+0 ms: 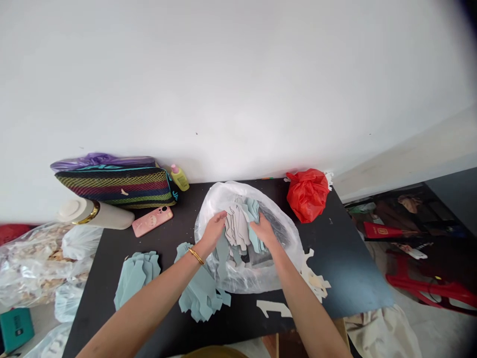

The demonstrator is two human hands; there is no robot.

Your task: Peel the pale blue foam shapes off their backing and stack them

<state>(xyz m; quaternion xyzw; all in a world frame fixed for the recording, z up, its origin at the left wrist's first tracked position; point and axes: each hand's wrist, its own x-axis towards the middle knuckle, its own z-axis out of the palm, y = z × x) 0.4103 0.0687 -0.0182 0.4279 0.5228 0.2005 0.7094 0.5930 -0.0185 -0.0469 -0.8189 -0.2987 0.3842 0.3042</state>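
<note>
An open clear plastic bag [294, 243] lies on the black table, with grey cut pieces [237, 227] and light blue cut pieces [254, 211] inside it. My left hand [214, 229] is at the left side of the grey pieces, its fingers partly hidden. On the right, my right hand [264, 231] is closed round the edge of the light blue pieces. Two piles of blue-green pieces lie left of the bag, one at the far left [134, 276] and one partly under my left forearm [201, 293]. White scraps [315, 279] lie to the right of the bag.
A red plastic bag [307, 195] stands at the back right. Along the left are a striped mesh bag [119, 186], a white bottle [106, 215], a pink phone [152, 221] and a small yellow-green bottle [180, 179]. Filled plastic bags [37, 263] sit beyond the table's left edge.
</note>
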